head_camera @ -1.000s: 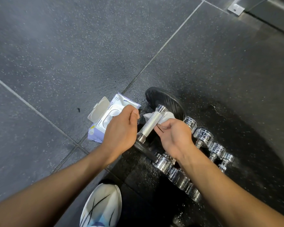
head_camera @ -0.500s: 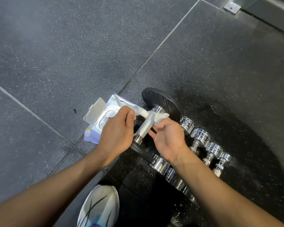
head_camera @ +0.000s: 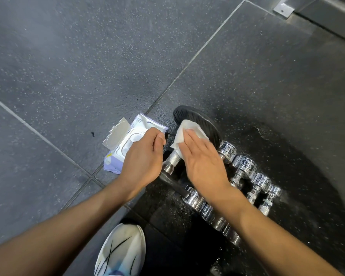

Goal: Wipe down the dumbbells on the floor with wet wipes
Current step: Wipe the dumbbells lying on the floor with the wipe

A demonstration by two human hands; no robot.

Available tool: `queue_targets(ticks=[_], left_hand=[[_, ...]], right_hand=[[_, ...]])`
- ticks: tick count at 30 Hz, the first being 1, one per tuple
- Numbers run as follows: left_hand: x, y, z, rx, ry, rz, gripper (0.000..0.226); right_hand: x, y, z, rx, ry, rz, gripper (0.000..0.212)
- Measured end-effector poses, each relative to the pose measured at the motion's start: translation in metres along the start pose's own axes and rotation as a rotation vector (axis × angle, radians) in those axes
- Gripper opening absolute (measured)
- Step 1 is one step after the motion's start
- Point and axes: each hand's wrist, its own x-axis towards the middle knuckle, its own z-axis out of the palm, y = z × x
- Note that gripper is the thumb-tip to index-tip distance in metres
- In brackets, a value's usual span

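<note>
Two bare hands, seen from above, low over a black-ended dumbbell (head_camera: 172,158) with a knurled silver steel handle, on the floor. Pressed the right hand (head_camera: 202,162) flat, fingers (head_camera: 191,140) straight and close together, onto a crumpled white wet wipe (head_camera: 184,128). Spread that wipe over the ribbed black disc (head_camera: 206,124) at the dumbbell's far end, partly under the fingertips, with the rest showing beyond them on the far and left sides. Gripped nothing with that hand; only pushed down.

Curled the left hand (head_camera: 145,156) just left of the handle, knuckles up, thumb against the forefinger. Could not tell what, if anything, sat inside that curl. Showed, between the two hands, a short stretch of cross-hatched grip and a smooth bright collar.

Under and beyond the left hand, a soft lilac-and-white wipes pack (head_camera: 113,164), its stiff white flip lid (head_camera: 116,134) open toward the left. To the right, side by side, a row of small mirror-bright chrome dumbbells (head_camera: 244,166), rounded heads flecked with reflections. Nearest, the toe of a white shoe (head_camera: 122,250) with thin black lines. Beneath it all, dark speckled rubber floor tiles (head_camera: 68,66) with pale seams.
</note>
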Motion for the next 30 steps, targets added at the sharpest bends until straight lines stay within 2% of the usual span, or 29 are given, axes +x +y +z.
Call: queue_targets(ticks=[5,8,14,17,19,21,23,26,30], left_hand=[[0.0,0.001,0.001,-0.003,0.007,0.003,0.029],[0.001,-0.001,0.001,-0.024,0.017,0.015,0.028],[0.002,-0.004,0.001,-0.028,0.01,0.029,0.027],[0.002,-0.004,0.0,-0.026,0.007,0.038,0.027],[0.002,-0.005,0.001,-0.021,0.003,0.03,0.027],[0.002,-0.004,0.0,-0.023,-0.004,0.019,0.027],[0.002,-0.003,0.0,-0.024,-0.008,0.016,0.028],[0.001,-0.003,-0.001,-0.014,-0.01,0.016,0.027],[0.001,-0.001,-0.002,0.009,-0.014,0.012,0.026]], right_hand=[[0.049,0.007,-0.009,-0.134,-0.128,-0.149,0.069],[0.05,0.004,0.0,-0.104,-0.114,-0.171,0.061],[-0.004,-0.005,0.005,0.348,-0.052,-0.244,0.059],[-0.026,0.006,0.008,0.514,-0.146,-0.249,0.076],[-0.037,0.016,0.006,0.567,-0.125,-0.23,0.07],[-0.05,0.018,0.007,0.571,-0.04,-0.149,0.055],[-0.061,0.01,0.007,0.672,-0.015,0.044,0.049],[-0.066,-0.011,-0.005,1.182,-0.172,0.377,0.043],[-0.042,-0.02,-0.001,1.619,-0.184,0.648,0.037]])
